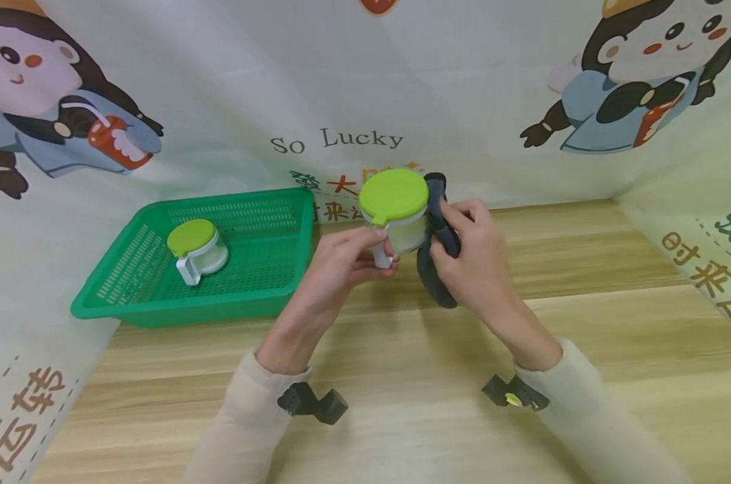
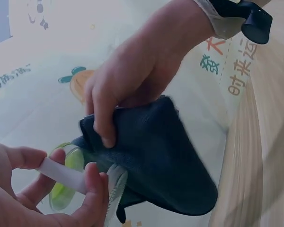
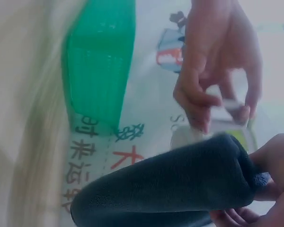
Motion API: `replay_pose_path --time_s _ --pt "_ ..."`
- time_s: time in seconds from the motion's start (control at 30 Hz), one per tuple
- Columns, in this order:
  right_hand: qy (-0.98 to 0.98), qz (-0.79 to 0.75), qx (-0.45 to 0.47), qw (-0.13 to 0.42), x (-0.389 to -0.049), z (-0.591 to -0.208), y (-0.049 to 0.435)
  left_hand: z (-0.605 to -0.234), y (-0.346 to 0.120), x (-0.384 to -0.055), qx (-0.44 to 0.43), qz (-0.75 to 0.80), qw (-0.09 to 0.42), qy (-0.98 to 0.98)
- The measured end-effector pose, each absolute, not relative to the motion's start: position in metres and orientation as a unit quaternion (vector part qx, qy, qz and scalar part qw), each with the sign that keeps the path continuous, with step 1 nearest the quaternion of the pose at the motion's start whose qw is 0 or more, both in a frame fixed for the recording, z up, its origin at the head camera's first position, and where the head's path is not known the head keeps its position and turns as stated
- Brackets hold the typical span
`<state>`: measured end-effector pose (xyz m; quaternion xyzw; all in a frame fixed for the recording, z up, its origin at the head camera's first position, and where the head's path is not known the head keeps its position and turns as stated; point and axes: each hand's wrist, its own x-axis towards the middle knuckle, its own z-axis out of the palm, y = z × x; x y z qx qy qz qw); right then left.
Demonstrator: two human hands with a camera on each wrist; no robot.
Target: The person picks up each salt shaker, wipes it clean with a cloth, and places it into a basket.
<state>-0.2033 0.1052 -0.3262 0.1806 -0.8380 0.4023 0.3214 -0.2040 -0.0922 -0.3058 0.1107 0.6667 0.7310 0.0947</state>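
Observation:
My left hand (image 1: 345, 262) grips the white handle (image 2: 61, 174) of a clear seasoning jar (image 1: 406, 234) with a bright green lid (image 1: 394, 195). The jar is held up above the table, its lid on top. In my right hand (image 1: 477, 259) is a folded dark cloth (image 1: 436, 269), pinched between thumb and fingers. The cloth lies against the right side of the jar in the head view. From the right wrist, the cloth (image 3: 165, 182) covers part of the jar, while the left hand (image 3: 222, 61) shows behind it.
A green plastic basket (image 1: 256, 306) stands on the left of the wooden table (image 1: 413, 403). Inside it sits a second seasoning jar (image 1: 210, 257) with a green lid and white handle. A printed curtain (image 1: 341, 81) hangs behind and at both sides.

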Motion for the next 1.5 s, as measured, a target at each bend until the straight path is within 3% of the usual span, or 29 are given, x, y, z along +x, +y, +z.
replay_pose_path --time_s 0.23,0.53,0.8,0.97,1.2,1.37,1.5 --pt "-0.829 0.349 0.238 0.366 -0.184 -0.324 0.089 -0.299 -0.094 -0.198 0.103 0.739 0.071 0.662" --pt "-0.819 0.360 0.234 0.382 -0.193 -0.328 0.093 -0.298 -0.096 -0.197 0.115 0.714 0.060 0.688" --pt "-0.820 0.329 0.303 0.357 -0.191 -0.330 0.088 -0.297 -0.095 -0.197 0.103 0.714 0.051 0.691" --pt "-0.815 0.326 0.272 0.393 -0.194 -0.328 0.091 -0.297 -0.095 -0.198 0.114 0.712 0.059 0.691" --pt "-0.814 0.279 0.302 0.411 -0.191 -0.332 0.088 -0.298 -0.096 -0.200 0.100 0.716 0.052 0.689" --pt "-0.797 0.297 0.272 0.450 -0.195 -0.332 0.092 -0.298 -0.096 -0.200 0.108 0.711 0.059 0.692" --pt "-0.785 0.263 0.302 0.473 -0.197 -0.336 0.091 -0.297 -0.097 -0.200 0.100 0.718 0.065 0.686"
